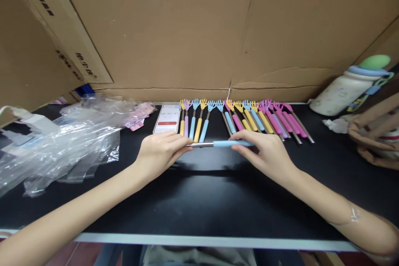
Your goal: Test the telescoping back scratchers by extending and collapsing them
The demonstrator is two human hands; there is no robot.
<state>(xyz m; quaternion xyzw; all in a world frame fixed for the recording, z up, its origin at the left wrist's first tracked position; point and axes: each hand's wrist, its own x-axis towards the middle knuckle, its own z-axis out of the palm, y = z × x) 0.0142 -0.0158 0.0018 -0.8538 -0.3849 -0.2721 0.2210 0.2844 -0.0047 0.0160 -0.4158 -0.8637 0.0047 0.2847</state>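
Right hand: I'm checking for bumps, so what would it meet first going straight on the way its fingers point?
Probably the left hand, which holds the other end of the blue-handled rod; the right hand points along it. One view leaves depth uncertain.

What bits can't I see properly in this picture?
- Left tip of the stick: head view, hidden by the left hand.
- Lower ends of some scratchers: head view, behind the right hand.
- Top of the phone: head view, blurred into blocks.
- Plastic bags: head view, cut off by the left edge.
- Brown thing: head view, cut off by the right edge.
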